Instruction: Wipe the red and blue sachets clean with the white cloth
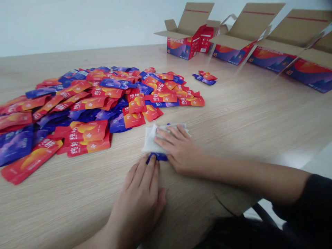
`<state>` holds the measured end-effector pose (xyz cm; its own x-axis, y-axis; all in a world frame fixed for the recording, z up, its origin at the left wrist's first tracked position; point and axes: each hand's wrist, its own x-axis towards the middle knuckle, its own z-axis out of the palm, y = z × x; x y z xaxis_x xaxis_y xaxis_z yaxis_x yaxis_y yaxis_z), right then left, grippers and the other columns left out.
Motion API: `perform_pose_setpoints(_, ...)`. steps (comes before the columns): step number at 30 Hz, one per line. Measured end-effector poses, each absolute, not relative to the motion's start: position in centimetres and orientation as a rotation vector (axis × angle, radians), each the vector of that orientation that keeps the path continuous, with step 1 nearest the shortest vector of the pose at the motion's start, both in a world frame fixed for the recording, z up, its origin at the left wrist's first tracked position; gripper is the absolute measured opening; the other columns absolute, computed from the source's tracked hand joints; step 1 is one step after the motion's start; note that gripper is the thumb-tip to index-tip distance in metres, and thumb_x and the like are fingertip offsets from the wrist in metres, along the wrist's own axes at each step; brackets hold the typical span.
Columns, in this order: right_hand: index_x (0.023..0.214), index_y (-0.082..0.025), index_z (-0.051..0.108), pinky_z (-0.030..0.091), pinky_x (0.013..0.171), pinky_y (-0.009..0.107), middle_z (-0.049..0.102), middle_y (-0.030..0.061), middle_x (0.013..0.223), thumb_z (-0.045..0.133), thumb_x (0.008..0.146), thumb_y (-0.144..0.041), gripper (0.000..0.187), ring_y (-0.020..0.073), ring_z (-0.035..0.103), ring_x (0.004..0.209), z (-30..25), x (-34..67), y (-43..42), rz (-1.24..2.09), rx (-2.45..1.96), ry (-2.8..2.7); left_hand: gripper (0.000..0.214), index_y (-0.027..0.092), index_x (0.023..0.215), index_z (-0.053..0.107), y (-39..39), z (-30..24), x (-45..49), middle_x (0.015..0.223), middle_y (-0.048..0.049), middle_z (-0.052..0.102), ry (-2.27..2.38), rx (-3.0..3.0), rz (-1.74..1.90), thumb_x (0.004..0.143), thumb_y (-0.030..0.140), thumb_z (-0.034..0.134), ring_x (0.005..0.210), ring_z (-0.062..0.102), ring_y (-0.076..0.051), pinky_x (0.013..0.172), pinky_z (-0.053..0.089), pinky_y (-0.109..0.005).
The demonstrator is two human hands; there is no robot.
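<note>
Near the table's middle, a folded white tissue (153, 138) lies over a blue sachet (161, 157); only the sachet's near end and a bit of its far edge show. My right hand (178, 148) rests on top of the tissue, its fingers spread and pressing it down. With fingers stretched out flat, my left hand (145, 190) holds down the sachet's near end against the table. Beyond my hands and to the left spreads a large heap of red and blue sachets (103, 93).
Open printed cartons (178, 46) stand in a row at the back right, flaps up. Two loose sachets (204, 77), one red and one blue, lie between the heap and the cartons. A pale wall (77, 24) rises behind the wooden table (246, 128).
</note>
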<state>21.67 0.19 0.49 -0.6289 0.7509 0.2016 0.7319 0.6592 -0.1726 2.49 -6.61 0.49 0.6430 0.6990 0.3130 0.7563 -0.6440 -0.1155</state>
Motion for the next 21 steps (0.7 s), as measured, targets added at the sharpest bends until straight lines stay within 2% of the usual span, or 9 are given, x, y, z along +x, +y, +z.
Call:
perform_pose_setpoints(4, 0.145, -0.011, 0.044, 0.017, 0.115, 0.06, 0.034, 0.0161, 0.156, 0.042, 0.094, -0.024, 0.053, 0.0386, 0.028, 0.139, 0.7, 22.0, 0.4, 0.067, -1.333, -2.562, 0.046, -0.001, 0.114, 0.066, -6.7, 0.6, 2.6, 0.123, -0.024, 0.066, -1.169, -2.599, -0.321, 0.087, 0.027, 0.041, 0.112, 0.064, -0.036, 0.089, 0.055, -0.047)
perform_pose_setpoints(7, 0.145, -0.013, 0.044, 0.016, 0.117, 0.058, 0.033, 0.0151, 0.156, 0.043, 0.093, -0.025, 0.054, 0.037, 0.026, 0.141, 0.7, 21.8, -0.1, 0.103, -1.161, -2.664, 0.045, -0.002, 0.112, 0.067, -6.6, 0.6, 2.5, 0.118, -0.0239, 0.068, -1.154, -2.611, -0.322, 0.087, 0.026, 0.042, 0.108, 0.066, -0.035, 0.089, 0.056, -0.047)
perform_pose_setpoints(10, 0.145, -0.012, 0.044, 0.018, 0.116, 0.057, 0.034, 0.0147, 0.156, 0.041, 0.093, -0.023, 0.053, 0.0345, 0.029, 0.141, 0.8, 21.9, 0.0, 0.103, -1.29, -2.608, 0.046, -0.004, 0.116, 0.064, -6.4, 0.6, 2.4, 0.122, -0.0263, 0.065, -1.117, -2.621, -0.313, 0.086, 0.025, 0.043, 0.11, 0.065, -0.035, 0.088, 0.057, -0.046)
perform_pose_setpoints(14, 0.145, -0.009, 0.043, 0.019, 0.114, 0.061, 0.034, 0.0187, 0.155, 0.043, 0.092, -0.024, 0.056, 0.0387, 0.03, 0.139, 0.9, 22.0, -0.3, 0.053, -1.384, -2.57, 0.048, -0.007, 0.117, 0.062, -6.2, 0.7, 2.4, 0.12, -0.0296, 0.065, -1.072, -2.618, -0.319, 0.085, 0.024, 0.043, 0.108, 0.065, -0.037, 0.083, 0.058, -0.046)
perform_pose_setpoints(17, 0.145, -0.012, 0.044, 0.018, 0.116, 0.058, 0.035, 0.0157, 0.155, 0.044, 0.091, -0.024, 0.055, 0.0363, 0.031, 0.139, 1.0, 22.0, -0.6, 0.087, -1.228, -2.659, 0.047, -0.005, 0.115, 0.063, -6.3, 0.8, 2.5, 0.116, -0.0278, 0.067, -1.11, -2.598, -0.315, 0.085, 0.024, 0.043, 0.106, 0.066, -0.038, 0.08, 0.059, -0.046)
perform_pose_setpoints(21, 0.145, -0.009, 0.044, 0.021, 0.115, 0.058, 0.035, 0.0185, 0.155, 0.039, 0.094, -0.023, 0.053, 0.0358, 0.032, 0.138, 1.0, 22.1, -0.2, 0.086, -1.433, -2.553, 0.047, -0.004, 0.12, 0.061, -6.2, 0.9, 2.6, 0.119, -0.0255, 0.067, -1.083, -2.629, -0.315, 0.086, 0.023, 0.042, 0.107, 0.066, -0.035, 0.082, 0.059, -0.043)
